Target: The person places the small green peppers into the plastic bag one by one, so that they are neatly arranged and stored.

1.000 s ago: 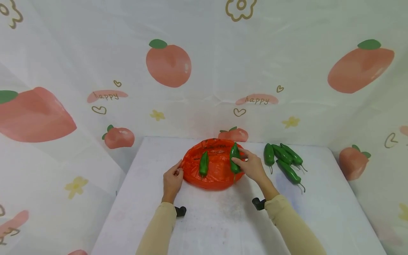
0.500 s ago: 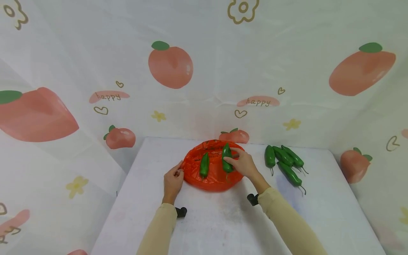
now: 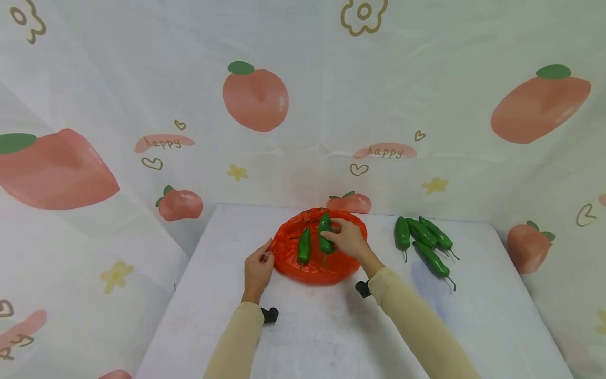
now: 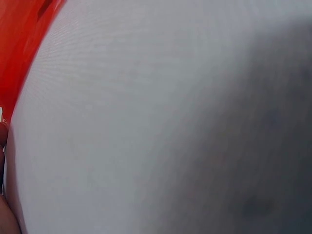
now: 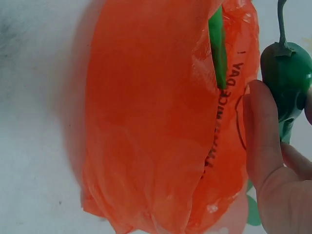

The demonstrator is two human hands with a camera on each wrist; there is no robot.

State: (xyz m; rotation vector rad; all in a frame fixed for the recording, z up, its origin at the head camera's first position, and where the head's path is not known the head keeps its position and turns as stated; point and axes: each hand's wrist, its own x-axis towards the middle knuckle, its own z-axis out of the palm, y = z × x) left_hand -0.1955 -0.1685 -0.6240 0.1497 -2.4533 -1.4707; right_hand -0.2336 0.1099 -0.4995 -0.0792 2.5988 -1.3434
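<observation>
A red plastic bag (image 3: 314, 278) with black printed letters sits spread open in a round shape at the back middle of the table. Inside it lies one green chili pepper (image 3: 304, 247). My right hand (image 3: 349, 238) holds a second green pepper (image 3: 325, 231) over the bag, between thumb and fingers, its stem toward me. The right wrist view shows this held pepper (image 5: 286, 73) above the bag's open mouth. With bent fingers my left hand (image 3: 258, 267) pinches the bag's left rim. In the left wrist view only the bag's edge (image 4: 19, 44) and a bit of fingers (image 4: 4, 136) show.
Several more green peppers (image 3: 428, 258) lie grouped on the white table (image 3: 312, 337) right of the bag. Behind the table hangs a white cloth (image 3: 303, 105) printed with fruit. A black wrist mount (image 3: 363, 289) juts from the right sleeve.
My right hand has carried its pepper leftward over the bag, closer to the pepper lying inside. The left hand has stayed at the bag's rim.
</observation>
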